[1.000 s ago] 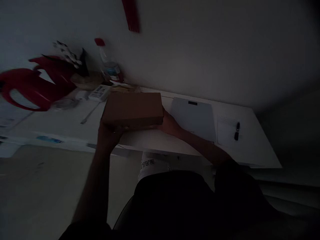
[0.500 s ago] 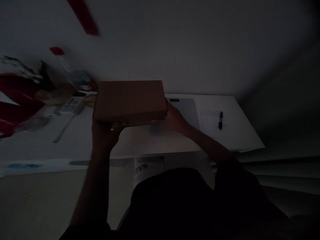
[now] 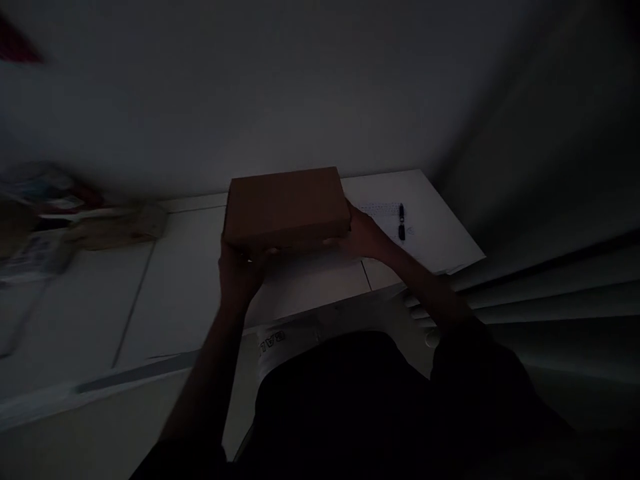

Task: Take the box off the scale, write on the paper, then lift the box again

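In dim light, a plain brown cardboard box (image 3: 290, 203) is held level above a white table. My left hand (image 3: 240, 277) grips its left end, with the thumb along the near lower edge. At the box's right end, my right hand (image 3: 363, 233) is closed around the corner. The far fingers of both hands are hidden by the box. Just beyond my right wrist lies a sheet of paper (image 3: 373, 209) with handwriting, and a dark pen (image 3: 401, 222) rests on it.
The white table (image 3: 175, 280) runs along a pale wall. To the left, a blurred brown item (image 3: 117, 230) and a white boxlike item (image 3: 35, 257) lie on it. Grey curtain-like folds (image 3: 545, 287) hang at the right.
My view has turned, so the table's left-hand items slid left. The box, still in both hands, has moved right over the table, nearer the paper. The grey flat panel is no longer visible.
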Motion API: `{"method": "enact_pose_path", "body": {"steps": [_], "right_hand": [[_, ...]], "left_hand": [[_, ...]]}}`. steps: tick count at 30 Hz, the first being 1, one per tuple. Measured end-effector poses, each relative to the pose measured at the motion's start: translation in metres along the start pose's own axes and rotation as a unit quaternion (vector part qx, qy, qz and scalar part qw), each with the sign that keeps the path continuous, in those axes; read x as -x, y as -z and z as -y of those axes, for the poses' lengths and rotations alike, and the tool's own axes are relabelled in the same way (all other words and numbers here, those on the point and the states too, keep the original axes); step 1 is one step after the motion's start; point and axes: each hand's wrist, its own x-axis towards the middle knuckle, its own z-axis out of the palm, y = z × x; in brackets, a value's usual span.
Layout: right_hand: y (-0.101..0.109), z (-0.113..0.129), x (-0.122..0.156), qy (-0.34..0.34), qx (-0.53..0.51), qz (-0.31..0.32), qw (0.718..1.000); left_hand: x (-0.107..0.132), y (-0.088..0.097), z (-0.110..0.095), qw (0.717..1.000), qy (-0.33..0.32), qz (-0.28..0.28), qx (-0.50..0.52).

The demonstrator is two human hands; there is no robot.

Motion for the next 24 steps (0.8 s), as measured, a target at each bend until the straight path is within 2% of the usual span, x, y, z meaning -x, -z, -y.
{"method": "enact_pose_path", "body": {"steps": [7, 16, 24], "right_hand": [[0.007, -0.016, 0.01, -0.01, 0.001, 0.006, 1.0], [0.008, -0.023, 0.009, -0.019, 0.008, 0.026, 0.999], [0.008, -0.023, 0.012, -0.023, -0.022, 0.021, 0.999]], "left_hand": [[0.003, -0.017, -0.002, 0.999, 0.027, 0.016, -0.018], [0.005, -0.018, -0.007, 0.997, 0.047, 0.013, -0.054], [0.007, -0.019, -0.002, 0.996, 0.044, 0.024, -0.077]]}}
